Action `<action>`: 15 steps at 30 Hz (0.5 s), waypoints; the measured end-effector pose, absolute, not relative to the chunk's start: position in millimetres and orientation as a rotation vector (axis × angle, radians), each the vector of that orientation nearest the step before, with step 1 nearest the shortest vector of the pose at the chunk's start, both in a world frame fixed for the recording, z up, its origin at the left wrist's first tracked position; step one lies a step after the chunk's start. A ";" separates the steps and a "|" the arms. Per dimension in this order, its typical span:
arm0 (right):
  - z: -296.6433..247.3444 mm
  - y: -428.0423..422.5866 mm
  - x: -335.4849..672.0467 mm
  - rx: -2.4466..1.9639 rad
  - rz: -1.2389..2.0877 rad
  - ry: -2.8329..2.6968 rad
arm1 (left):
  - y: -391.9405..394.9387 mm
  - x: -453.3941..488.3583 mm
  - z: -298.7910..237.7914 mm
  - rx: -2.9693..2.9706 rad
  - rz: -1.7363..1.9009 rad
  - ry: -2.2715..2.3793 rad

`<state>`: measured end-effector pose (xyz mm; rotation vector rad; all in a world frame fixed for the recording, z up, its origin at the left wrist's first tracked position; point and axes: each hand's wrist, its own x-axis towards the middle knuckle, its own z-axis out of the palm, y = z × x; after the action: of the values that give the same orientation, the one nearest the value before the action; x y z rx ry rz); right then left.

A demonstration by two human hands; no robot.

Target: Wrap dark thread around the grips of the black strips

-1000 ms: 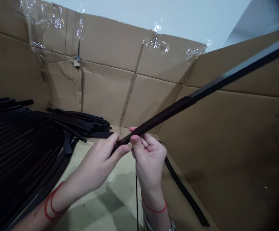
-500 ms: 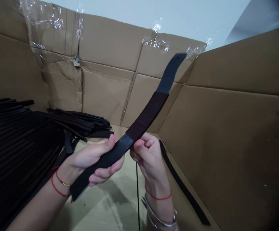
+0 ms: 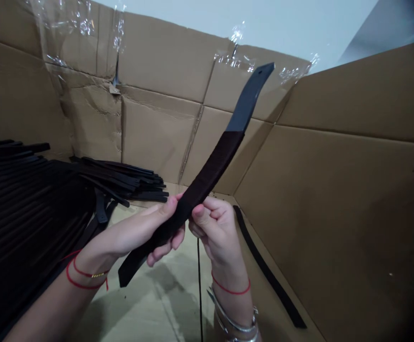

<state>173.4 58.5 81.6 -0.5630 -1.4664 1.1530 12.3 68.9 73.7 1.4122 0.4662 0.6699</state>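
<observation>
A curved, flat black strip (image 3: 250, 102) slants up and to the right between my hands, with a small hole near its top end. Dark brown cord wrapping (image 3: 212, 168) covers its middle part. My left hand (image 3: 157, 228) is closed around the lower part, thumb on top and fingers beneath. Against the strip's right edge, at the lower end of the wrapping, my right hand (image 3: 214, 228) is closed in a pinch. A thin dark cord (image 3: 199, 285) hangs down from it; the exact grip between the fingertips is hidden.
Tall cardboard walls (image 3: 160, 61) with clear tape surround the work surface (image 3: 149, 308). Many dark strips (image 3: 24, 204) are stacked at left, with another pile (image 3: 128, 178) behind. A single curved black strip (image 3: 267, 268) lies along the right wall.
The held strip has turned slightly and its top end has risen. My left hand has slid up along it, closer to the wrapping and to my right hand.
</observation>
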 end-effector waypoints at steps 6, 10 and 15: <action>89.4 52.0 159.2 -0.699 1.067 -1.613 | 73.7 14.6 73.9 1.218 0.780 0.453; 72.6 38.4 158.2 -0.860 0.960 -1.478 | 68.7 10.4 81.1 1.224 0.857 0.452; -18.4 -52.2 202.9 -1.404 1.061 -1.445 | 67.8 -16.6 98.4 1.143 1.235 0.480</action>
<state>202.9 -52.2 -18.4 -1.4037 -1.4454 1.0611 -16.6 67.8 98.4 1.1428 0.4804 1.2350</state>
